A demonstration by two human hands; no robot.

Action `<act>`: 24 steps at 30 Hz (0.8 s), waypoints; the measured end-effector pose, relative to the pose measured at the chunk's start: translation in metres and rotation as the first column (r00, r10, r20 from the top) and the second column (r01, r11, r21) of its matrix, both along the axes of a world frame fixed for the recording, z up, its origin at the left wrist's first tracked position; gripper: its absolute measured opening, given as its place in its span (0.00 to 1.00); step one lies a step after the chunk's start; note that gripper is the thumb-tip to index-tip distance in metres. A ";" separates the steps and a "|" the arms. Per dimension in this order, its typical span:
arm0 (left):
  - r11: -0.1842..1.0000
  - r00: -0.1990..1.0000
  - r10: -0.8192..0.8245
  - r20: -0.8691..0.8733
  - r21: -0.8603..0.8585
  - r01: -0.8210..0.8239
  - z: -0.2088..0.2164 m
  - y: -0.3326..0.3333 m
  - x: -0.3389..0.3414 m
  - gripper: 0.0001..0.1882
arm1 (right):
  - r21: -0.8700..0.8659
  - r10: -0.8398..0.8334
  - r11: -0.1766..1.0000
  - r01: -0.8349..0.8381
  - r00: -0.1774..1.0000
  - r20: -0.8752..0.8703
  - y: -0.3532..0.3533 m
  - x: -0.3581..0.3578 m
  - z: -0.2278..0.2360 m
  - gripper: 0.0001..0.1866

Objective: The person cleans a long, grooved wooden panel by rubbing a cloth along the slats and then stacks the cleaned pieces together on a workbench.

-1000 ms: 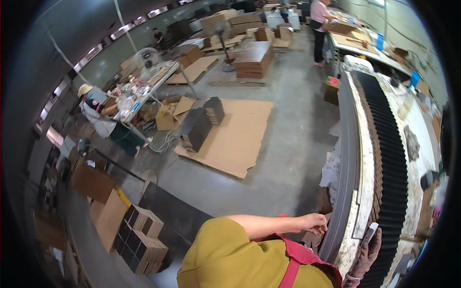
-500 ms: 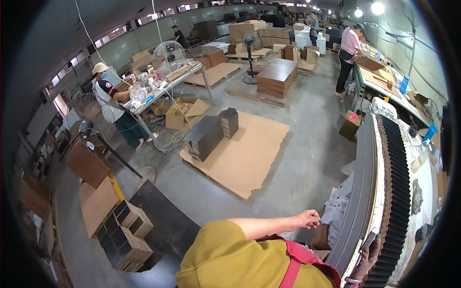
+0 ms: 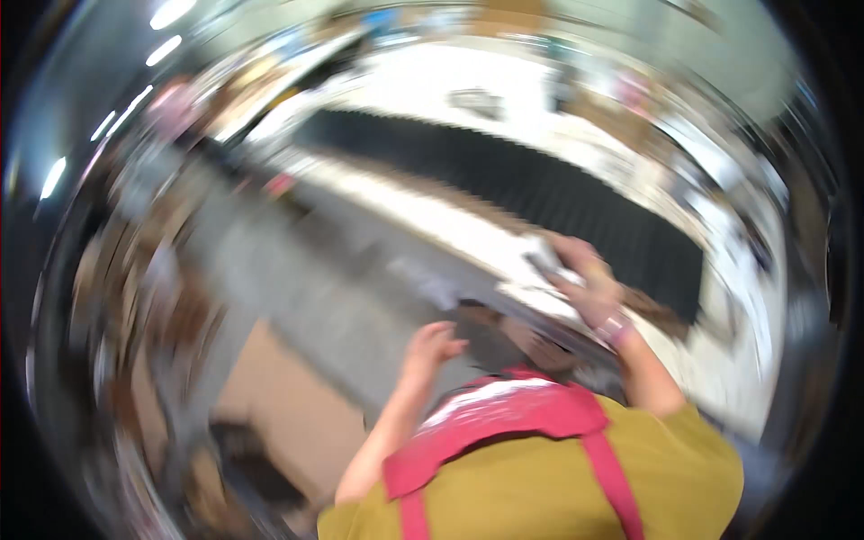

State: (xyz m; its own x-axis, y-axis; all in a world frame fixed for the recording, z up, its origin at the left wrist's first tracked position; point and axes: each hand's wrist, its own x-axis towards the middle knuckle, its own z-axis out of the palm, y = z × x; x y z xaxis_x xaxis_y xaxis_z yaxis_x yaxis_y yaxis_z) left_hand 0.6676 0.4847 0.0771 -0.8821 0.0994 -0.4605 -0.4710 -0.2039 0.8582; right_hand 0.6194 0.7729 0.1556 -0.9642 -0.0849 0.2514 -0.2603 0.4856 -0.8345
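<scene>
My right hand (image 3: 589, 283) is closed around a small grey-and-white tool (image 3: 545, 261), too blurred to tell its kind. It is over the near edge of a long row of black panels (image 3: 522, 180), packed tightly together with a ridged top and a brown near side. The row lies on a white-topped bench (image 3: 405, 81). My left hand (image 3: 434, 346) hangs apart from the bench, in front of my red apron (image 3: 495, 418). Its fingers are loosely curled, the thumb stands off from them, and nothing shows in it.
A long grey rail (image 3: 360, 211) runs along the bench's near side. Blurred items lie along the bench's far side. On the floor to the left are a brown cardboard sheet (image 3: 288, 396) and a dark stack (image 3: 256, 463). Further off is a blurred person in pink (image 3: 174, 110).
My view has swung right, from the workshop floor to the bench. My right hand, at the lower right edge before, is now fully in view with the tool. The left remains before my body.
</scene>
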 end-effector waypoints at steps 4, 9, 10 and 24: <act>0.999 1.000 0.025 0.019 0.045 -0.026 -0.041 -0.005 -0.027 0.16 | 0.337 -0.158 0.913 0.231 0.960 -0.231 0.048 -0.030 0.007 0.27; 0.983 0.985 -0.137 -0.108 -0.140 0.122 -0.034 0.030 -0.064 0.10 | 0.512 -0.330 0.719 0.471 0.879 -0.345 0.104 -0.042 -0.005 0.24; 0.973 0.972 -0.185 -0.144 -0.163 0.161 -0.030 0.044 -0.077 0.09 | 0.555 -0.355 0.681 0.478 0.878 -0.322 0.110 -0.047 -0.010 0.22; 0.663 0.625 -0.749 -0.221 -0.238 0.710 -0.032 0.078 -0.199 0.06 | 0.649 -0.782 0.430 0.627 0.618 -0.079 0.216 -0.060 -0.032 0.27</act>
